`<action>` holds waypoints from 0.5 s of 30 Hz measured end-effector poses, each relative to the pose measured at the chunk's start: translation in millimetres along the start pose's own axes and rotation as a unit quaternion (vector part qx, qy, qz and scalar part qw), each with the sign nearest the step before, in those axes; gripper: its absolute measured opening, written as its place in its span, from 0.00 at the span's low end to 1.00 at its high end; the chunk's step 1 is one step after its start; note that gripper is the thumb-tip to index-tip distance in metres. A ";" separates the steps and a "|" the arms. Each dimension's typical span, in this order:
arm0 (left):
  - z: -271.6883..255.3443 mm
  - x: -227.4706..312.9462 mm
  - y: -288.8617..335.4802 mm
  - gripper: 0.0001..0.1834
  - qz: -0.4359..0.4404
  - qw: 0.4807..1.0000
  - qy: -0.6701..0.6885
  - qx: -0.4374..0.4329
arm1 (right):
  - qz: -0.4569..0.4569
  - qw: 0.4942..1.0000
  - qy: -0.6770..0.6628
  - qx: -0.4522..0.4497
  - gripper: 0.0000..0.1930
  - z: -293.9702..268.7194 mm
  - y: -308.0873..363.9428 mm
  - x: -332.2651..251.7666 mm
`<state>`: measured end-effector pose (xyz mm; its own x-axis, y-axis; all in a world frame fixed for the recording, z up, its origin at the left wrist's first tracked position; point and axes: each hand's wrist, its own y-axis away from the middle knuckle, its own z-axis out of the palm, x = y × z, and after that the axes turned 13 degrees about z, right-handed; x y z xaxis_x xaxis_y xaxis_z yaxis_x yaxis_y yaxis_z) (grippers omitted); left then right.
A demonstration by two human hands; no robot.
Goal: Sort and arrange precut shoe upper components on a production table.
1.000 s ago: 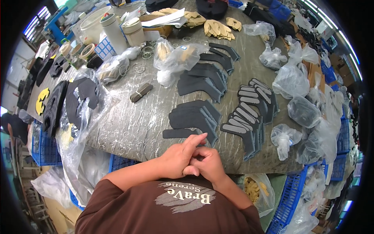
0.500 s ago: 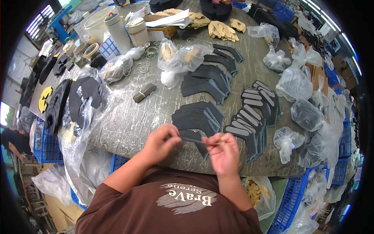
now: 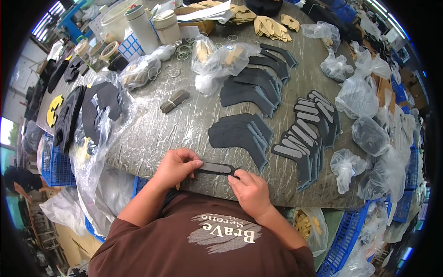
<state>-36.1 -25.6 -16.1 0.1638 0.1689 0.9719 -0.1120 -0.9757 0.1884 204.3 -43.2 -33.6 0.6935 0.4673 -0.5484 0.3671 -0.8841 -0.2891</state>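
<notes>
Between my hands, near the table's close edge, is a dark foam-like piece (image 3: 216, 167) with a long grey rounded strip on its face. My left hand (image 3: 176, 169) pinches its left end between thumb and fingers. At the other end, the closed fingers of my right hand (image 3: 250, 188) grip the dark piece; part of it is hidden under them. Just beyond lies a fanned stack of plain dark angled pieces (image 3: 237, 138). To the right, a row of overlapping dark pieces (image 3: 302, 154) carries similar grey strips.
More plain dark pieces (image 3: 251, 92) lie farther back, beside clear bags of tan pieces (image 3: 217, 62). A banded dark bundle (image 3: 175, 101) rests mid-table. Jars and a white bottle (image 3: 141, 30) stand at the back left. Knotted plastic bags (image 3: 347, 168) line the right edge.
Both hands have come down closer to the table's near edge. The thin strip held between them earlier now shows as a grey strip flat on the dark piece, which both hands hold.
</notes>
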 end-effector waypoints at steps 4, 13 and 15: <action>6.6 9.2 -0.9 0.04 -0.035 0.999 -0.033 -0.010 | -0.004 1.000 -0.003 -0.003 0.08 2.2 1.8 1.3; 13.4 15.0 -1.3 0.05 -0.053 0.995 -0.088 0.009 | -0.001 1.000 0.010 0.006 0.07 2.5 2.1 1.8; 14.1 13.5 -1.3 0.05 -0.050 0.993 -0.103 0.009 | -0.028 0.999 0.027 0.016 0.07 3.9 1.6 3.5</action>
<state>-19.9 -24.0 -5.3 0.3707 0.2345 0.8987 -0.0670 -0.9583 0.2777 204.9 -43.0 -39.1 0.7052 0.5153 -0.4870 0.3877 -0.8553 -0.3437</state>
